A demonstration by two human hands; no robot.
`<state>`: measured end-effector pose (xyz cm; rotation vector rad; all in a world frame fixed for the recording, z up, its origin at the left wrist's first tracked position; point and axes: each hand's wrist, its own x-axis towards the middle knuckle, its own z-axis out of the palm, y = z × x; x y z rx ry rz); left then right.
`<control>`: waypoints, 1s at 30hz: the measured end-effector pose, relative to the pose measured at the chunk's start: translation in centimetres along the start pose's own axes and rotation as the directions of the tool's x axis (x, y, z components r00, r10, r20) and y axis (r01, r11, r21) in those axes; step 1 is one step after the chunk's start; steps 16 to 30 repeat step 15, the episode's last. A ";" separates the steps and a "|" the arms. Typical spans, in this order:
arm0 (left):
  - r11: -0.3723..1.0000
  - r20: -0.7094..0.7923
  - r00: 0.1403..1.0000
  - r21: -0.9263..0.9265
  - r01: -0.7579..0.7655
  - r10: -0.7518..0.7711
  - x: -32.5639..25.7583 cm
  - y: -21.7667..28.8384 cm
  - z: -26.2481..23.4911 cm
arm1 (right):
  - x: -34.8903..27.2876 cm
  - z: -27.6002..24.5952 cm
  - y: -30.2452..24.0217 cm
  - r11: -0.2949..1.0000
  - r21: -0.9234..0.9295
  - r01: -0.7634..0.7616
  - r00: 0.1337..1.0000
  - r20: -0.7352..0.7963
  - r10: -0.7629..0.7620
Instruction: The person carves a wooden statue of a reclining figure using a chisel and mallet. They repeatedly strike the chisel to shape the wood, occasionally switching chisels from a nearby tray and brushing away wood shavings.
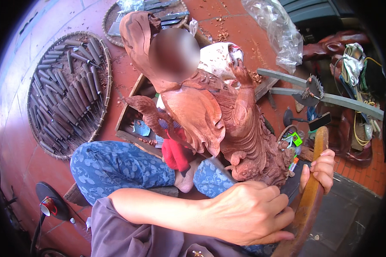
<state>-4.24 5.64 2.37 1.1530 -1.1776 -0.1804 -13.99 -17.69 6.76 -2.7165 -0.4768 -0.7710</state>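
Note:
A carved reddish-brown wooden figure with a hooded head leans in front of me. Its head is partly blurred. My left hand is closed in a fist beside a long, slightly curved yellow-brown wooden bar; whatever lies inside its fingers is hidden. Farther up the same bar my right hand wraps around it, thumb on the near side and fingers on the other. The bar stands tilted, its lower end running out of sight at the bottom. The left fist is next to the figure's carved base.
On the left a round woven tray holds many dark-handled carving tools; another tray lies beyond. A wooden crate is behind the figure. Right are a grey metal bar clamp, a phone on a stand and clear plastic sheeting.

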 end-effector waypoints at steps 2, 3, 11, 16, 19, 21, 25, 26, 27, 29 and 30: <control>0.999 -0.074 0.997 -0.036 -0.010 0.007 -0.1 -0.4 0.8 | 0.0 0.2 0.2 0.999 0.041 -0.020 1.000 0.007 0.020; 0.999 -0.085 0.996 -0.039 -0.017 0.013 -0.2 -0.7 1.2 | 0.0 0.4 0.2 0.999 0.038 -0.031 0.999 0.030 0.030; 1.000 -0.160 0.987 -0.027 0.006 -0.011 -1.7 -0.2 2.1 | -0.1 0.9 -0.5 0.990 0.118 -0.077 0.993 0.098 0.066; 0.996 -0.055 0.997 -0.068 0.052 -0.055 -4.0 0.2 1.9 | 0.0 0.6 -1.3 0.997 0.064 -0.032 0.989 0.146 0.023; 0.996 -0.055 0.997 -0.068 0.052 -0.055 -4.0 0.2 1.9 | 0.0 0.6 -1.3 0.997 0.064 -0.032 0.989 0.146 0.023; 0.996 -0.055 0.997 -0.068 0.052 -0.055 -4.0 0.2 1.9 | 0.0 0.6 -1.3 0.997 0.064 -0.032 0.989 0.146 0.023; 0.996 -0.055 0.997 -0.068 0.052 -0.055 -4.0 0.2 1.9 | 0.0 0.6 -1.3 0.997 0.064 -0.032 0.989 0.146 0.023; 0.996 -0.055 0.997 -0.068 0.052 -0.055 -4.0 0.2 1.9 | 0.0 0.6 -1.3 0.997 0.064 -0.032 0.989 0.146 0.023; 0.996 -0.055 0.997 -0.068 0.052 -0.055 -4.0 0.2 1.9 | 0.0 0.6 -1.3 0.997 0.064 -0.032 0.989 0.146 0.023; 0.996 -0.055 0.997 -0.068 0.052 -0.055 -4.0 0.2 1.9 | 0.0 0.6 -1.3 0.997 0.064 -0.032 0.989 0.146 0.023; 0.996 -0.055 0.997 -0.068 0.052 -0.055 -4.0 0.2 1.9 | 0.0 0.6 -1.3 0.997 0.064 -0.032 0.989 0.146 0.023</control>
